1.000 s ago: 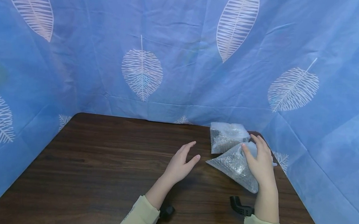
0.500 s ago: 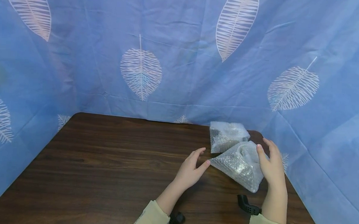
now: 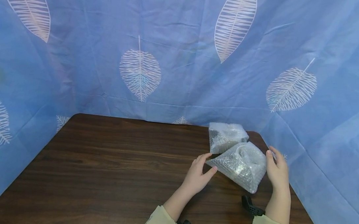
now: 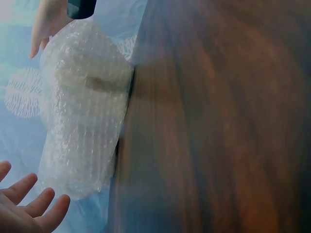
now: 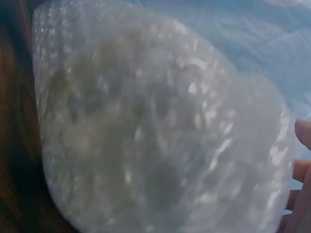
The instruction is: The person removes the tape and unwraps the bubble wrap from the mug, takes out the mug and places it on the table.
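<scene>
A bubble-wrap package (image 3: pixel 240 165) with a folded flap on top lies on the right part of the table. It fills most of the right wrist view. My left hand (image 3: pixel 197 177) is at its pointed left corner, thumb and fingers spread either side of the tip. In the left wrist view, the left fingers (image 4: pixel 41 206) are extended and apart, below the bubble wrap. At the package's right edge is my right hand (image 3: pixel 278 173), its fingers loosely extended and partly hidden behind the bubble wrap in the right wrist view.
A second bubble-wrap package (image 3: pixel 226 135) lies just behind the first, by the table's back edge. The dark wooden table (image 3: pixel 106 168) reaches to a blue leaf-print curtain (image 3: pixel 180 75) behind and on both sides. A black wrist camera mount (image 3: pixel 251 206) sits by the right wrist.
My left hand has moved right to the package's left corner. My right hand has shifted from over the package to its right edge. The front package has moved slightly right.
</scene>
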Available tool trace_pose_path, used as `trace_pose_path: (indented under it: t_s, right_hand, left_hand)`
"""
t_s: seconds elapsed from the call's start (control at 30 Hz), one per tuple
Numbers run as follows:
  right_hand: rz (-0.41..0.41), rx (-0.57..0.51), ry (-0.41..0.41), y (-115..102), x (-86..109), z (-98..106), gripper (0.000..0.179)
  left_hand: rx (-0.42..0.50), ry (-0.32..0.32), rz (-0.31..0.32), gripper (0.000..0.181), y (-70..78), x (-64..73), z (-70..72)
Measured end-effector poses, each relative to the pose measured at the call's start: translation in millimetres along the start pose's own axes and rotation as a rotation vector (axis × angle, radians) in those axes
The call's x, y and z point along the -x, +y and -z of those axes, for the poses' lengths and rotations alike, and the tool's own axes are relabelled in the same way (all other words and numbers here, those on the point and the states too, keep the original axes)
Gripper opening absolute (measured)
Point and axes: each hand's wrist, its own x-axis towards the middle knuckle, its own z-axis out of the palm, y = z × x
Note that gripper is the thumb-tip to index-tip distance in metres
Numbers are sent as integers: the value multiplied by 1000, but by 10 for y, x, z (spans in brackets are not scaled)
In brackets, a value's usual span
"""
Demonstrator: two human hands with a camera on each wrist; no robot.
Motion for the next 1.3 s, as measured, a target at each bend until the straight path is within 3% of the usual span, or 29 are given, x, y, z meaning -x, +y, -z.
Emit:
trace_pose_path:
  t_s: [0.17, 0.6, 1.0, 1.3]
  right_hand:
    - [-79, -13, -6, 112, -33, -33, 63]
    - [-183, -148, 11, 379, -56, -114, 67]
    - [-344, -475, 49, 487, -82, -226, 83]
    - [-383, -658, -84, 540, -61, -245, 86]
  left_hand:
    - [-9, -9, -17, 56, -15, -1, -94]
    - [-21, -48, -8, 70, -33, -10, -339]
    - [-54, -50, -22, 75, -28, -100, -498]
    - [-70, -96, 15, 80, -23, -141, -615]
